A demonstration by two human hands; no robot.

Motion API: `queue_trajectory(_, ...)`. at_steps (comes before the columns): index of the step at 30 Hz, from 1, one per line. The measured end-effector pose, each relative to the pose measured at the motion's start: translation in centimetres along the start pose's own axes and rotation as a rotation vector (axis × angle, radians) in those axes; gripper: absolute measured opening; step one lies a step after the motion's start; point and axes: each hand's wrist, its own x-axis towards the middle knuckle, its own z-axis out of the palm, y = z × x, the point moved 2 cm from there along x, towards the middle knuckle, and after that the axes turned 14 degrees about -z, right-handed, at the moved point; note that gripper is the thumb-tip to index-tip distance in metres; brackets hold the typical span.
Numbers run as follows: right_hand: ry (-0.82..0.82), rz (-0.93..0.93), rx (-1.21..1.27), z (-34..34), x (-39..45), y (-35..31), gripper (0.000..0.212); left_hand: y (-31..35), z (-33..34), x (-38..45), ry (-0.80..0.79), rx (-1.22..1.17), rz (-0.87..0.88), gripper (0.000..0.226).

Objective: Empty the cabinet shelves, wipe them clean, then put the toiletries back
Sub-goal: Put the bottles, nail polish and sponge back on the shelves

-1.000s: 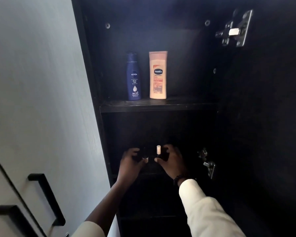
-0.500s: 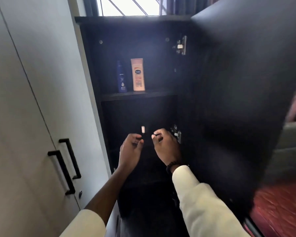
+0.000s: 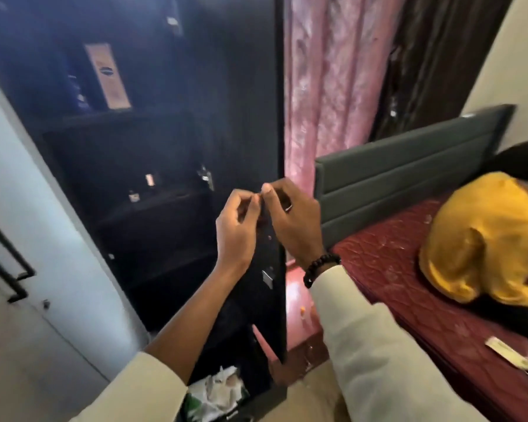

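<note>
Emptying seems underway: left hand (image 3: pixel 237 226) and right hand (image 3: pixel 293 217) are curled together by the cabinet door (image 3: pixel 250 117) edge, contents too small to tell, lotion bottles (image 3: pixel 107 76) left of the door, open room toward the bed (image 3: pixel 409 287)

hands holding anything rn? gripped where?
Cannot tell. Left hand and right hand pinch fingertips together outside the cabinet; anything between them is hidden.
</note>
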Motion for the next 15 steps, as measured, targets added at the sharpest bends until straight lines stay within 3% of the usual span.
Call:
queue_trajectory(4, 0.171, 0.103, -0.027, -6.5, -0.8, 4.4, 0.023, 0.8, 8.1, -2.2, -0.219, -0.015, 0.08, 0.01)
queue_trajectory(6, 0.197, 0.201, -0.037, -9.0, -1.5, 8.2, 0.027, -0.8, 12.5, -2.2, -0.282, -0.02, 0.017, 0.009)
queue_trajectory(11, 0.084, 0.458, -0.181, -11.9, -5.2, 20.8, 0.025, -10.3, 21.4, 0.0, -0.286, -0.055, -0.415, 0.014)
queue_trajectory(15, -0.123, 0.718, -0.186, -11.6, -10.4, 32.8, 0.004, -23.0, 26.6, 1.2, -0.244, 0.11, -0.753, 0.01)
